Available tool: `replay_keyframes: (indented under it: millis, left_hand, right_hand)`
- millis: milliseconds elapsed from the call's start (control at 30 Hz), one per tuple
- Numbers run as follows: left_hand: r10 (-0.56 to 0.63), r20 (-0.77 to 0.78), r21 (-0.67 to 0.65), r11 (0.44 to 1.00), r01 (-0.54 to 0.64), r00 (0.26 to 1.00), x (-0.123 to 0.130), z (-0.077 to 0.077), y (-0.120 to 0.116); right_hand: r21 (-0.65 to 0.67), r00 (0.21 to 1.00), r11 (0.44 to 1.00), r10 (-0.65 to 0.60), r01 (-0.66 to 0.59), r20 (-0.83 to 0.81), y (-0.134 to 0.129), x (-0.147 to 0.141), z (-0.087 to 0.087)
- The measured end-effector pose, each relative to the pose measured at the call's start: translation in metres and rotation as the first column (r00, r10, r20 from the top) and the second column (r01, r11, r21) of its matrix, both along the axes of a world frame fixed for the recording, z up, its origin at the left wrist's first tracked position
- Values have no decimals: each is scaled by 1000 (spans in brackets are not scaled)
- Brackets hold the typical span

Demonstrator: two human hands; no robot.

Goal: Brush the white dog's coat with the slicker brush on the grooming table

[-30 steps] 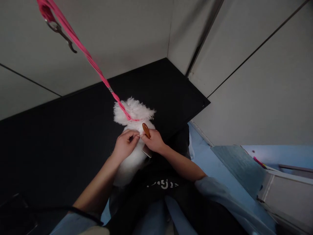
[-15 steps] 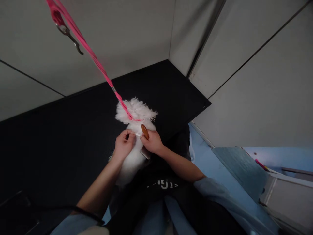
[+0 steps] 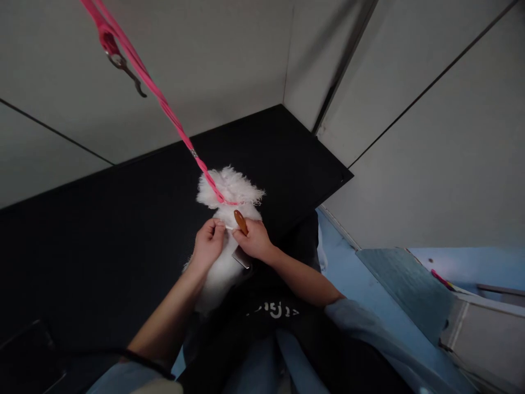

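Observation:
A fluffy white dog (image 3: 223,271) is on the black table (image 3: 270,142) in front of me, facing away. My left hand (image 3: 210,241) is on its back, with thumb and forefinger pinched at a thin white strand or tuft that spans to my right hand. My right hand (image 3: 255,238) is closed round a grooming brush (image 3: 240,220) with an orange-brown handle. The brush's flat metal head juts out below the palm; its pins cannot be made out. A pink leash loop (image 3: 176,123) runs from the upper left down to the dog's neck.
A metal hook (image 3: 127,71) hangs by the leash. Pale wall panels (image 3: 229,60) stand behind the table. My black apron (image 3: 274,328) presses near the dog. At right are a blue floor (image 3: 340,241) and a grey box-like unit (image 3: 486,334).
Both hands stay close together at the dog's upper back, the right one shifting very slightly left. The view has moved a little, and the leash and hook appear slightly lower and further right.

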State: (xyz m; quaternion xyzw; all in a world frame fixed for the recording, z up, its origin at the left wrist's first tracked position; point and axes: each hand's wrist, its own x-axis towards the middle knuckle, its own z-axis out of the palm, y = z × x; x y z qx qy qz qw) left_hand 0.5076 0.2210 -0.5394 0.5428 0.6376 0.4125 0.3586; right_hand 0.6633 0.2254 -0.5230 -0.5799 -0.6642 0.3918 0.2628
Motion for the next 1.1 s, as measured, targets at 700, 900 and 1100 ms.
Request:
replay_keyframes:
  millis: [700,900,1100]
  left_hand:
    - [-49,28,-28,998,50,998,-2,5,8]
    - [-114,-5,-29,993,114,993,-3,8,7]
    - [100,-34,-17,995,-101,994,-4,-10,-1]
  right_hand:
    - [-20,995,1000,-6,8,98,-1,3,1]
    - [11,988,996,84,-86,128,10,4,12]
    - [-170,984,973,-167,154,-60,-36,12,-25]
